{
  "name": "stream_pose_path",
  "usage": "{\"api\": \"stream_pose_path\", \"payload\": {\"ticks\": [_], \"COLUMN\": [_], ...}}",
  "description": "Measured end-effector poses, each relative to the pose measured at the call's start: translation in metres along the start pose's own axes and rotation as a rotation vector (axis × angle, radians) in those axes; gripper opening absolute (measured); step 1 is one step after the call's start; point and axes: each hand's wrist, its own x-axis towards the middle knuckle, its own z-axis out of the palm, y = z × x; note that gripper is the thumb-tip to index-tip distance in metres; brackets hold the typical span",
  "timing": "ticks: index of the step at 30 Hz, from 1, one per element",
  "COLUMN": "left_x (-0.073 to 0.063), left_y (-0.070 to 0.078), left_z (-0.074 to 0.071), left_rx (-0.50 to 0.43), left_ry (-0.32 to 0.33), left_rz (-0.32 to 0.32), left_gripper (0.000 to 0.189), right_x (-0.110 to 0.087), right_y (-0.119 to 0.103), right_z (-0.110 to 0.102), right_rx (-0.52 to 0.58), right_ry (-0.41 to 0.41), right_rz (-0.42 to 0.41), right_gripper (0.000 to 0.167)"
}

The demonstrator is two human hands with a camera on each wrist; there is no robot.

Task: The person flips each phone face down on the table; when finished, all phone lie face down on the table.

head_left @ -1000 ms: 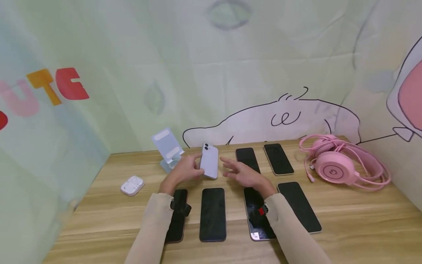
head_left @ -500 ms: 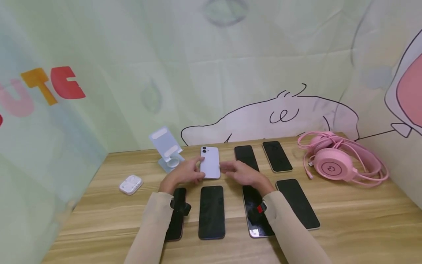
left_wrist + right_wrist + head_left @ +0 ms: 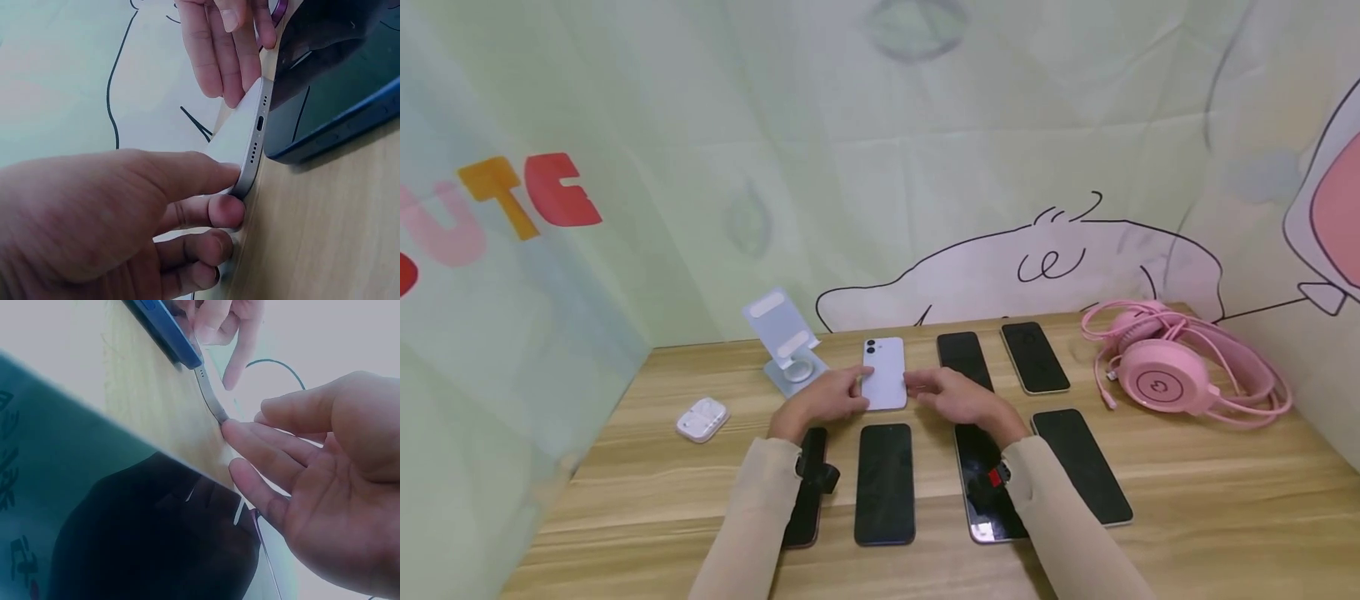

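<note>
Phone (image 3: 886,371), pale-backed, flanked by loosely bent left hand (image 3: 822,397) and straighter-fingered right hand (image 3: 961,397); touched, ungripped, apparently steadied from both sides.

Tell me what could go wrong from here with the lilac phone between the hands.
The left hand grips the left edge of the lilac phone, while the right hand's fingers only touch the opposite edge, so an uneven push might skew it.

Pulled nearer, it could bump the blue-framed phone just in front.

The left hand is also close to the light-blue phone stand and may knock it if it swings outward.
</note>
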Motion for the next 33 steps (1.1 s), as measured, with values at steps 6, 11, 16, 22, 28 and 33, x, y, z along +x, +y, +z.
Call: {"api": "stream_pose_path", "payload": {"ticks": [6, 11, 16, 22, 28, 33], "left_x": [0.002, 0.004, 0.007, 0.015, 0.027, 0.036], "left_y": [-0.001, 0.002, 0.007, 0.014, 0.024, 0.034], "left_z": [0.001, 0.002, 0.003, 0.007, 0.01, 0.016], "left_rx": [0.009, 0.027, 0.043, 0.066, 0.096, 0.072], "left_ry": [0.006, 0.013, 0.022, 0.007, 0.002, -0.029], "left_rz": [-0.005, 0.009, -0.014, -0.019, 0.027, 0.045], "left_gripper": [0.058, 0.055, 0.053, 0.053, 0.053, 0.051], "right_x": [-0.002, -0.005, -0.01, -0.017, -0.023, -0.032], "right_y": [0.001, 0.003, 0.001, 0.003, 0.013, 0.024], "right_z": [-0.003, -0.007, -0.013, -0.025, -0.04, -0.051], "right_rx": [0.007, 0.01, -0.031, -0.036, 0.004, 0.025], "right_ry": [-0.014, -0.025, 0.001, 0.029, 0.067, 0.108], "right_rz": [-0.021, -0.018, -0.008, 0.007, 0.011, 0.021], "right_gripper": [0.044, 0.045, 0.046, 0.051, 0.054, 0.056]}}
